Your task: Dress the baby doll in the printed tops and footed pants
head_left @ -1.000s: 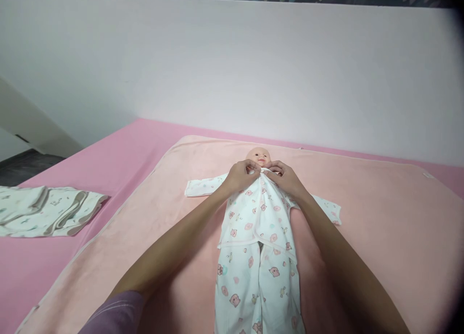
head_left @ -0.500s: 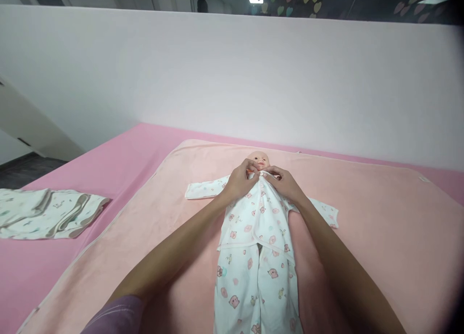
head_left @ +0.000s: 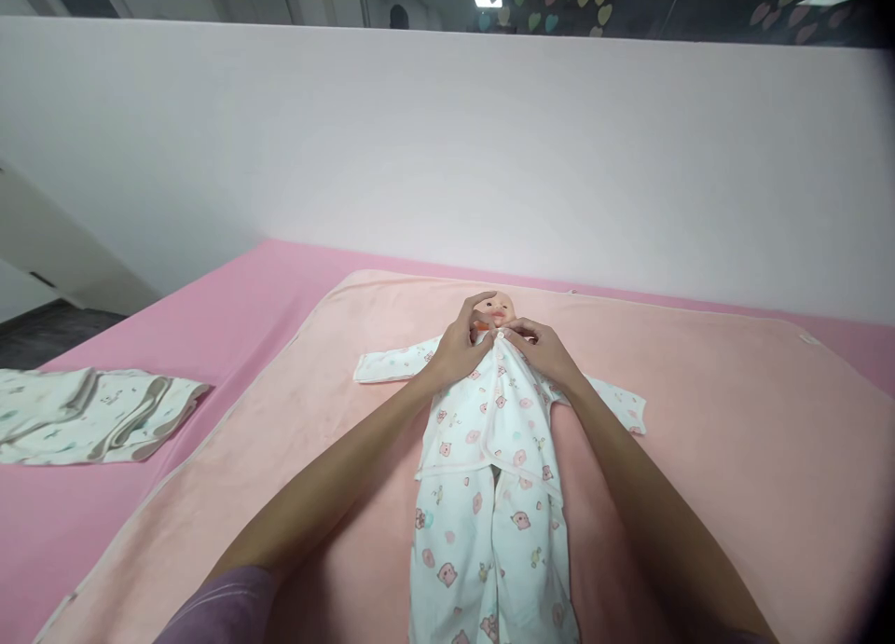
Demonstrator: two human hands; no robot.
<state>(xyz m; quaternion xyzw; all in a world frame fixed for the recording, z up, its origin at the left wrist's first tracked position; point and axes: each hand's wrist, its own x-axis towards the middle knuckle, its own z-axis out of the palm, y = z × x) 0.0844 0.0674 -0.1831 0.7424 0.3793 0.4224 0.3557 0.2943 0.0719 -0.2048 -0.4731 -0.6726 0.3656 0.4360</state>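
Note:
A baby doll (head_left: 498, 306) lies on its back, dressed in a white printed baby jacket (head_left: 482, 430) and matching trousers (head_left: 454, 551). At the jacket's neckline, my left hand (head_left: 461, 346) pinches the fabric edge between thumb and fingers, with its index finger raised beside the doll's head. My right hand (head_left: 549, 350) pinches the other side of the neckline, close to a small white fastener (head_left: 501, 335). Both jacket sleeves stretch out sideways on the blanket. The doll's neck and part of its chin are hidden by my fingers.
Under the doll spreads a peach blanket (head_left: 734, 439) on a pink padded surface (head_left: 238, 280). A folded white printed cloth with brown trim (head_left: 104, 416) lies at the left. Behind rises a white wall panel (head_left: 447, 159), with dark glass and heart stickers above it.
My left index finger has lifted away from the neckline toward the doll's head. Both hands stay at the collar; the view has shifted slightly.

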